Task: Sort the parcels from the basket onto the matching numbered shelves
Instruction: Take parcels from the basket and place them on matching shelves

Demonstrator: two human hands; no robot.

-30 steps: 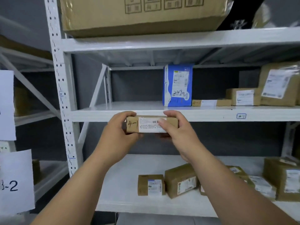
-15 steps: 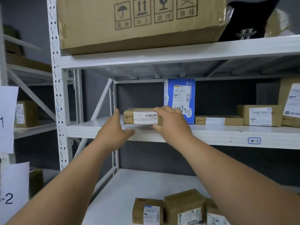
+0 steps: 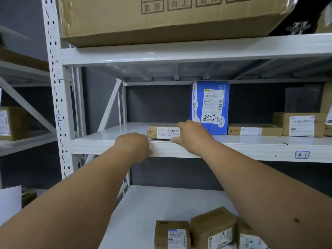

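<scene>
Since earlier, our parcel [image 3: 164, 133] sits on the shelf [image 3: 233, 149]; right hand [image 3: 193, 135] grips it, left hand [image 3: 133, 146] released alongside; more parcels may wait.

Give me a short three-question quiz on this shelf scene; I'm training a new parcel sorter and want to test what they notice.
1. True or false: the flat parcel under the right hand lies on the shelf.
2. What is handwritten on that parcel's brown end?
3. What stands directly right of it? A) blue box B) black bag C) paper sign

Key
1. True; its base rests on the shelf board.
2. 4-1, matching the shelf's tag.
3. A; the blue box stands upright, marked 2490.
</scene>
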